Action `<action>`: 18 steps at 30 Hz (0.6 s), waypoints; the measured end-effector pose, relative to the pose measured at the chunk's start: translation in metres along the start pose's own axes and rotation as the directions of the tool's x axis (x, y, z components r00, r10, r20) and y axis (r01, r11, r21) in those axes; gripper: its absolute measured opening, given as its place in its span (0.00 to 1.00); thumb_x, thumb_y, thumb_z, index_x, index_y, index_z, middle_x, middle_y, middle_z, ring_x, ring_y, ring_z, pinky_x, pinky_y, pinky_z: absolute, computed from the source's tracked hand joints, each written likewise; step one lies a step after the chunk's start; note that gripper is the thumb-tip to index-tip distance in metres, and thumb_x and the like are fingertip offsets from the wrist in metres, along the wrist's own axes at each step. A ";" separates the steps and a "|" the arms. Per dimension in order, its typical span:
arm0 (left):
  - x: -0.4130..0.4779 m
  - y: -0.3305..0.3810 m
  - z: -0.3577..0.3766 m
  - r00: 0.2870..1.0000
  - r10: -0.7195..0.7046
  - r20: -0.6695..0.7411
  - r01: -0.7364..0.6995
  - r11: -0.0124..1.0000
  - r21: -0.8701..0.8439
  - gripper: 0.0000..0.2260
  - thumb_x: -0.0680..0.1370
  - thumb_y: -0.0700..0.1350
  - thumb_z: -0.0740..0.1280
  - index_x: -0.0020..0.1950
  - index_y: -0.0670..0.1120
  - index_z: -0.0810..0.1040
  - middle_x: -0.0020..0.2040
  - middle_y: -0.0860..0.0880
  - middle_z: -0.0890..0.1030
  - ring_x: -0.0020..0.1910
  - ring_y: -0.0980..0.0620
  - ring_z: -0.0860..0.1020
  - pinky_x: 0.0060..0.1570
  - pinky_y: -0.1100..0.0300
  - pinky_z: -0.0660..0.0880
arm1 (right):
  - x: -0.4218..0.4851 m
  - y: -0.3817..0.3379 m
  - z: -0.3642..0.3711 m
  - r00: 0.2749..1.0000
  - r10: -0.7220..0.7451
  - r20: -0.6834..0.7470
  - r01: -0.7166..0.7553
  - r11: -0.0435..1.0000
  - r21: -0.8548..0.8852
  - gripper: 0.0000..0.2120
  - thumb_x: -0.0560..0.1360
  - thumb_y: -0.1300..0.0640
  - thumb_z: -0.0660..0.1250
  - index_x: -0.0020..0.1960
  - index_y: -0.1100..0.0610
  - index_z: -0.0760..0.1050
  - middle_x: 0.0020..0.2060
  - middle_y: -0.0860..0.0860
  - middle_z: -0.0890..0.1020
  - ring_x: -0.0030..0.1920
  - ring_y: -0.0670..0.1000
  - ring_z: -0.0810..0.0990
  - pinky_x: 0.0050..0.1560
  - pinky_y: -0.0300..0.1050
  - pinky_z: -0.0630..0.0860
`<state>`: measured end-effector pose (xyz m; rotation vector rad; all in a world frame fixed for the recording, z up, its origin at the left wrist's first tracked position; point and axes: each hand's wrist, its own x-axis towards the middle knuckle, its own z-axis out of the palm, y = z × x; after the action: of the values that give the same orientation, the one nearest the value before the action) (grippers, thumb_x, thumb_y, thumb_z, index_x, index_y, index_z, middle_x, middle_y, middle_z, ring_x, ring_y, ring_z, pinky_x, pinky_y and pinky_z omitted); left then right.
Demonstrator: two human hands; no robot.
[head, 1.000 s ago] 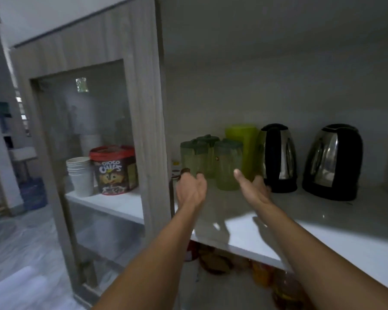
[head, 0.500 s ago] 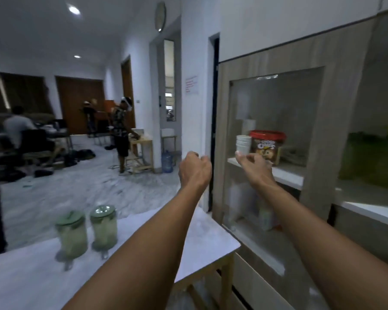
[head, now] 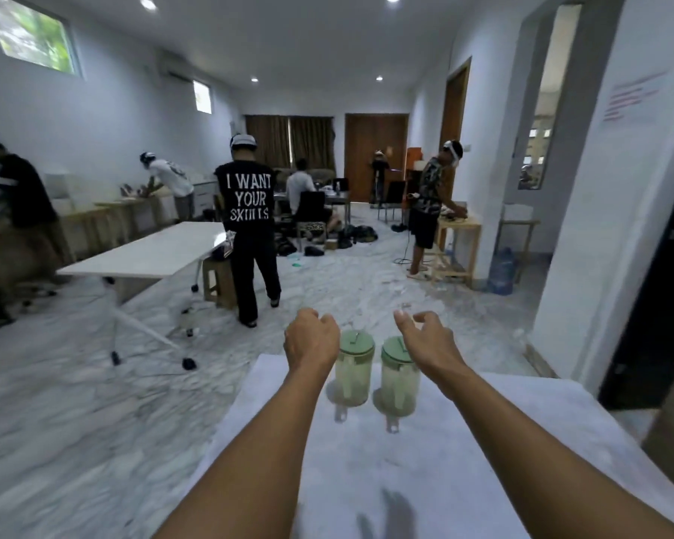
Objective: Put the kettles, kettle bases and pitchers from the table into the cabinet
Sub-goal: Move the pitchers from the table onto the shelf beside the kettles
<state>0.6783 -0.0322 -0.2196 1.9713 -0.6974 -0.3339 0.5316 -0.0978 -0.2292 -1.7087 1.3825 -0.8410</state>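
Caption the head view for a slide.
Both bare hands, left hand and right hand, reach over two green-lidded pitchers on the white table.

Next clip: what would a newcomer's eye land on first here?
Two green-lidded pitchers stand side by side near the far edge of the white table, dead centre. Both bare hands reach toward them, empty: the left hand loosely curled, the right hand open. Behind, a person in a black shirt lettered "I WANT YOUR SKILLS" stands left of centre.

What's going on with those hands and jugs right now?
Left hand and right hand empty, fingers loosely curled. Two pitchers upright on table. Nothing blocking.
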 end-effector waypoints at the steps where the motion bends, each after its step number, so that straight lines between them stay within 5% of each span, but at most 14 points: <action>1: 0.012 -0.008 0.007 0.999 -0.034 -0.010 0.034 0.999 0.011 0.16 0.80 0.48 0.60 0.62 0.41 0.76 0.61 0.41 0.80 0.58 0.39 0.78 0.54 0.52 0.75 | 0.014 0.007 0.009 1.000 0.018 0.012 -0.018 1.000 -0.006 0.30 0.80 0.37 0.57 0.74 0.57 0.64 0.74 0.61 0.65 0.68 0.63 0.72 0.66 0.52 0.69; 11: 0.084 -0.064 0.132 0.967 -0.172 0.190 0.151 0.981 0.120 0.20 0.78 0.48 0.66 0.67 0.42 0.71 0.64 0.41 0.76 0.63 0.41 0.76 0.57 0.53 0.73 | 0.121 0.111 0.071 0.939 0.341 0.043 -0.339 0.939 -0.052 0.31 0.79 0.41 0.61 0.74 0.61 0.64 0.69 0.63 0.71 0.67 0.63 0.73 0.67 0.56 0.71; 18: 0.152 -0.107 0.203 0.873 -0.367 0.322 0.278 0.916 0.290 0.33 0.70 0.48 0.75 0.68 0.39 0.64 0.66 0.38 0.72 0.65 0.37 0.73 0.59 0.47 0.73 | 0.176 0.154 0.129 0.843 0.537 -0.028 -0.537 0.841 -0.063 0.34 0.74 0.41 0.69 0.70 0.63 0.66 0.66 0.63 0.74 0.63 0.64 0.76 0.61 0.53 0.76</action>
<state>0.7327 -0.2308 -0.4024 2.2845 -0.6592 -0.8849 0.6036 -0.2677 -0.4225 -1.2522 1.7947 -0.4814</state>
